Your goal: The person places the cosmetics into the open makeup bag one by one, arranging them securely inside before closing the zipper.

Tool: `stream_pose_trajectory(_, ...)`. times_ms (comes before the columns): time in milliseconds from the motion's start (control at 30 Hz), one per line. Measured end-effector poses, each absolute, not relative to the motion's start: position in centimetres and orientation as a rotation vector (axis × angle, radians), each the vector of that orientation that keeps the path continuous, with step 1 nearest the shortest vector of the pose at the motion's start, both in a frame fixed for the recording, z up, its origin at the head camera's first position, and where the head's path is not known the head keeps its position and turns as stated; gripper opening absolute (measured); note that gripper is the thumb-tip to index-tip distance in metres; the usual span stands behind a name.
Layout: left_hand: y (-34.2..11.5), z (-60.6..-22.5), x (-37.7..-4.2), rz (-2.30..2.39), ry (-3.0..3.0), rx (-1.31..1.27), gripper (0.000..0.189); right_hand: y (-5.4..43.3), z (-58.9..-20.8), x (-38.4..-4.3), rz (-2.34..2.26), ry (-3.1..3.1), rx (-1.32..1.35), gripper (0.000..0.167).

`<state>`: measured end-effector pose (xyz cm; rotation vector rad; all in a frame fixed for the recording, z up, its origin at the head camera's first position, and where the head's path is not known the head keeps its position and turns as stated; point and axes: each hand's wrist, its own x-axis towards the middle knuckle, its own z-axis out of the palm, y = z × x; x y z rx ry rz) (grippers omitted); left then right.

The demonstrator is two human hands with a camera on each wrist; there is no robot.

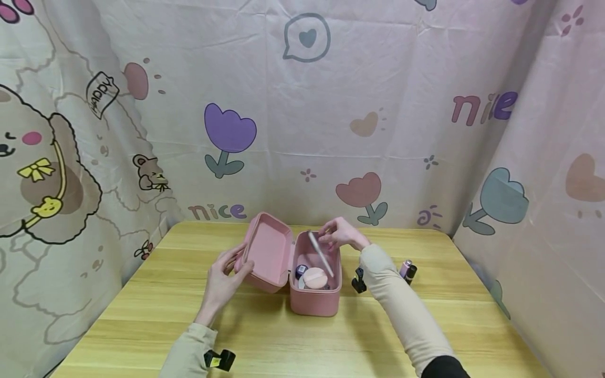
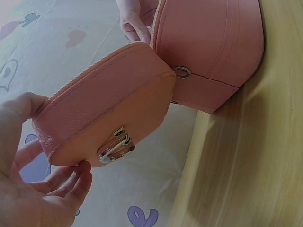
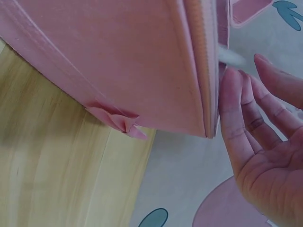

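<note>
A pink cosmetic case (image 1: 314, 303) stands on the table with its lid (image 1: 271, 249) swung out to the left. My left hand (image 1: 222, 283) grips the lid's outer end, thumb on one side and fingers on the other; a gold metal emblem (image 2: 117, 146) shows on the lid in the left wrist view. At the case's far right rim is my right hand (image 1: 341, 233), fingers extended and thumb apart in the right wrist view. A slim white stick (image 1: 321, 253) slants into the case beside its fingertips. Inside lie a round pale puff (image 1: 315, 278) and a small dark-capped bottle (image 1: 301, 270).
Right of the case, a lilac tube (image 1: 405, 269) and a black tube (image 1: 410, 274) stand partly behind the right sleeve. A printed cloth (image 1: 302, 105) hangs behind the wooden table (image 1: 255, 336). Each wrist carries a black camera mount (image 1: 220, 360).
</note>
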<state>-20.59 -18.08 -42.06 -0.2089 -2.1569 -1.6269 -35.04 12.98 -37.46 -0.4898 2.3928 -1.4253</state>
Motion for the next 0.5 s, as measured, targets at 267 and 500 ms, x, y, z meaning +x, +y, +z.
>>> stream_pose_trajectory(267,-18.1,-42.1,-20.6,-1.616,-2.165,-0.211,0.051,13.9,-37.8,-34.9,-1.476,2.428,-0.485,0.03)
stream_pose_trajectory(500,-18.1,-42.1,-20.6,-1.629,-2.163,-0.202,0.052,14.8,-38.5,-34.5,-1.591,2.392,-0.458,0.033)
